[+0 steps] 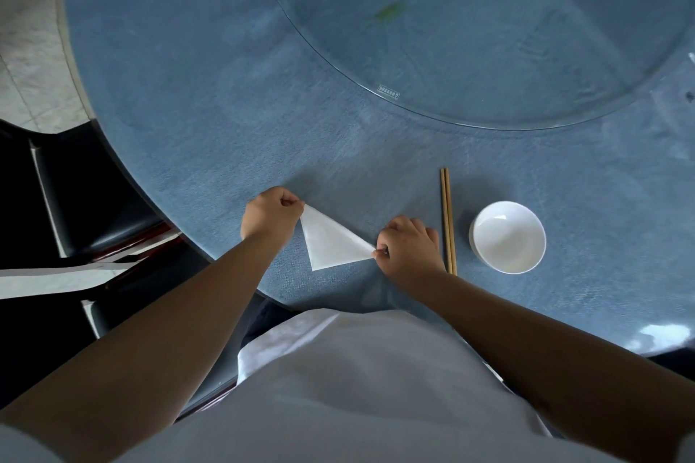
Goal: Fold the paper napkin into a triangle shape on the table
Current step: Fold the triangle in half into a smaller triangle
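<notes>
Low in the frame's centre, I am pinching the white paper napkin (331, 242), already triangular, at two corners: left hand (270, 214), right hand (408, 246); next, I should probably press its crease flat on the blue table (210, 124)

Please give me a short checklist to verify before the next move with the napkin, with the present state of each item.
1. Napkin has a triangle shape: ok.
2. Left hand pinches the far corner: ok.
3. Right hand pinches the right corner: ok.
4. Near corner of the napkin lies on the table: ok.
5. Edges of the layers match exactly: cannot tell.
6. Chopsticks and bowl are apart from the napkin: ok.
</notes>
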A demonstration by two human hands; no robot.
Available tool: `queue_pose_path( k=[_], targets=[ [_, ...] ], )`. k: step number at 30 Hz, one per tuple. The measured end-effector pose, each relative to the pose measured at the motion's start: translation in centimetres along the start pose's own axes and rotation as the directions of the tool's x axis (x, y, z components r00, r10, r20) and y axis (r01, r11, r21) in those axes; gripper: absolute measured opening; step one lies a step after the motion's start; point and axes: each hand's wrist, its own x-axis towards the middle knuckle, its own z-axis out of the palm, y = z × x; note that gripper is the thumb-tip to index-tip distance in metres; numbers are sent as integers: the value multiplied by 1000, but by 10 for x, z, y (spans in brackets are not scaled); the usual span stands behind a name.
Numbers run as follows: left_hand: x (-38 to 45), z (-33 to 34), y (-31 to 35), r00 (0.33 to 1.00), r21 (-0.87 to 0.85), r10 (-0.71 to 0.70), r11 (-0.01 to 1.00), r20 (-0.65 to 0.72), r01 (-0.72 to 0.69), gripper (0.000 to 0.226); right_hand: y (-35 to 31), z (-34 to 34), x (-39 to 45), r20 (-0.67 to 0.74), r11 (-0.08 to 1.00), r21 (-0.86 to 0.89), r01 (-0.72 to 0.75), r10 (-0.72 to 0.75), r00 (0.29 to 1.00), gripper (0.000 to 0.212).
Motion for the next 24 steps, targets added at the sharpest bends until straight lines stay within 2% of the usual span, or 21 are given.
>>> queue_pose_path(
  k=[6,10,12,14,15,17,19,20,22,24],
  targets=[
    [0,1,0,1000,14,12,1000,-8,-12,6,1,0,0,-9,1000,9,5,-5,1000,7],
    [-1,-1,-5,997,-110,48,992,-58,-55,14,0,0,-2,-51,999,49,-7,10,999,15],
    [-8,-1,-12,989,-129,114,984,-96,-126,16,0,2,-5,-86,998,56,-3,8,996,25],
    [-18,3,-22,957,-11,277,960,-88,-279,20,0,3,-9,-117,998,28,50,-47,992,35],
    [-23,5,-28,920,91,389,919,-47,-384,26,0,4,-11,-114,994,-11,112,-113,987,41],
    [-31,11,-35,803,304,586,749,109,-589,44,1,7,-14,-42,949,-123,290,-297,954,56],
    [-36,15,-39,699,442,664,561,265,-700,60,-1,11,-19,66,875,-215,433,-429,901,69],
    [-38,17,-40,676,491,666,495,316,-717,65,-1,14,-21,100,851,-249,462,-451,887,70],
    [-39,19,-44,695,566,613,442,375,-695,72,-1,17,-25,142,839,-292,460,-437,888,72],
    [-37,19,-50,731,597,548,445,408,-667,77,3,18,-27,180,839,-317,441,-404,897,76]
  ],
)
